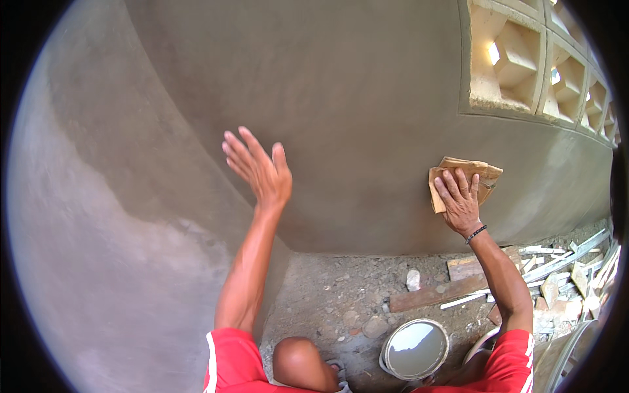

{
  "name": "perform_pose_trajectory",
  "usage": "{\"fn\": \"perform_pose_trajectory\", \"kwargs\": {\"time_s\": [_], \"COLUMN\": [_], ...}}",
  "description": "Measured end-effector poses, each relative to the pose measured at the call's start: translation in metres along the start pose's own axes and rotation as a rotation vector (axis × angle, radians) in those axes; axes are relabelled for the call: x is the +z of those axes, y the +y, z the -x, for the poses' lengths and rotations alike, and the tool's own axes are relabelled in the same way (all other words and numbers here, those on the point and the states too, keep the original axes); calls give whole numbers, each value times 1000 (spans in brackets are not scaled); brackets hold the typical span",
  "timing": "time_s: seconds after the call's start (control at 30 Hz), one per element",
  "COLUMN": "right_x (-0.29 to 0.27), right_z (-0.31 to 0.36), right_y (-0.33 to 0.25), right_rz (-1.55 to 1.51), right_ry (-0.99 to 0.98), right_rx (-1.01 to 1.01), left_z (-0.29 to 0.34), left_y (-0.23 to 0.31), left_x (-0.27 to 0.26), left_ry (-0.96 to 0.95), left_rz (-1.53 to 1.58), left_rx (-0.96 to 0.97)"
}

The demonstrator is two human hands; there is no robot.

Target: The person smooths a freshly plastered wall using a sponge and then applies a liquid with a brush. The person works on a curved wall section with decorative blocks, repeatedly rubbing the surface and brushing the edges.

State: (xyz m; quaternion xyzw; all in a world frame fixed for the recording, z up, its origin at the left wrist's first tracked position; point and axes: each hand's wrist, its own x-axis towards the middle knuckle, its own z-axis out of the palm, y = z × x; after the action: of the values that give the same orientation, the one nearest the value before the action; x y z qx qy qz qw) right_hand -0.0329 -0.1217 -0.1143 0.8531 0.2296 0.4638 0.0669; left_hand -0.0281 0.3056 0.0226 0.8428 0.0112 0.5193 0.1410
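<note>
My right hand [460,200] presses a folded piece of brown paper [488,175] flat against the grey plastered wall [354,131]. The paper looks creased, like torn sack paper, and sticks out on both sides of my fingers. A dark beaded bracelet [476,234] circles that wrist. My left hand [262,170] is held up near the wall's inner corner, fingers stretched out and thumb apart, with nothing in it. Whether its fingertips touch the plaster I cannot tell.
Pale ventilation blocks [508,62] fill an opening at the upper right. Below, a round bucket of water [415,350] stands on the rubble-strewn ground [321,288] near my knee. Wooden planks [436,295] and white strips of scrap [557,265] lie along the wall's foot at right.
</note>
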Motion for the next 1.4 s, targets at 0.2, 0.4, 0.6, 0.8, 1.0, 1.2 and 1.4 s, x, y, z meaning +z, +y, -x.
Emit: {"fn": "perform_pose_trajectory", "kwargs": {"time_s": [0.2,0.4,0.6,0.8,1.0,1.2,1.4], "right_x": [23,29,34,17,-44,-58,-2], "right_z": [-3,0,0,-25,-220,-323,-161], "right_y": [22,17,18,-1,-89,-186,-143], "right_rz": [129,123,100,44,161,152,194], "right_ry": [149,217,210,90,127,211,-274], "right_rx": [-75,-66,-64,-132,-201,-238,-777], "left_z": [-39,29,4,-51,-5,34,34], "left_y": [69,103,69,1,-25,2,-2], "left_x": [58,93,81,51,67,81,49], "left_ry": [313,100,147,308,384,545,687], "left_rz": [42,27,-52,56,87,493,633], "left_rx": [124,649,722,322,-59,-368,-421]}}
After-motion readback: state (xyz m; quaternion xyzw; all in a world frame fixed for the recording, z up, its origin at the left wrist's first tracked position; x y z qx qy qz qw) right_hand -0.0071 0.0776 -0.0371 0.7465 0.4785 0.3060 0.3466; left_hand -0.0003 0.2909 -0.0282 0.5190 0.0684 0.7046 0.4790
